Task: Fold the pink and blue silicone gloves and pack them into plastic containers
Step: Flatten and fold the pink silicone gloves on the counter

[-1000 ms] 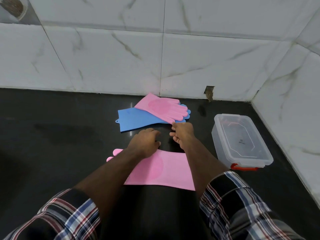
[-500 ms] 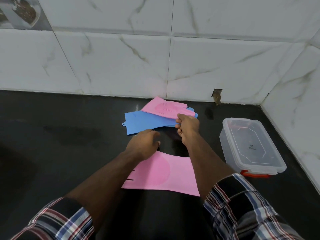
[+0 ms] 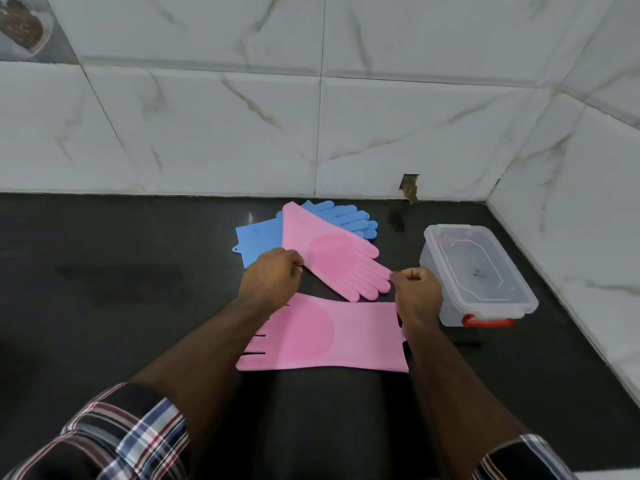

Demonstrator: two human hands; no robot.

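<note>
One pink glove (image 3: 322,337) lies flat on the black counter close to me, fingers pointing left. A second pink glove (image 3: 332,254) lies diagonally behind it, fingers toward the lower right, partly over a blue glove (image 3: 258,237) whose fingers show at the back. My left hand (image 3: 272,275) pinches the second pink glove's near edge at the palm. My right hand (image 3: 417,291) pinches one of its fingertips. A clear plastic container (image 3: 474,271) with its lid on and a red latch stands to the right.
White marble-pattern tiled walls close the counter at the back and on the right, meeting in a corner behind the container. A small hole in the back wall (image 3: 409,187) sits near the corner. The black counter (image 3: 104,289) stretches out to the left.
My right hand has pulled the second pink glove off the blue one toward me and to the right, swinging its fingers around. My left hand moved up from the near glove to grip its edge.
</note>
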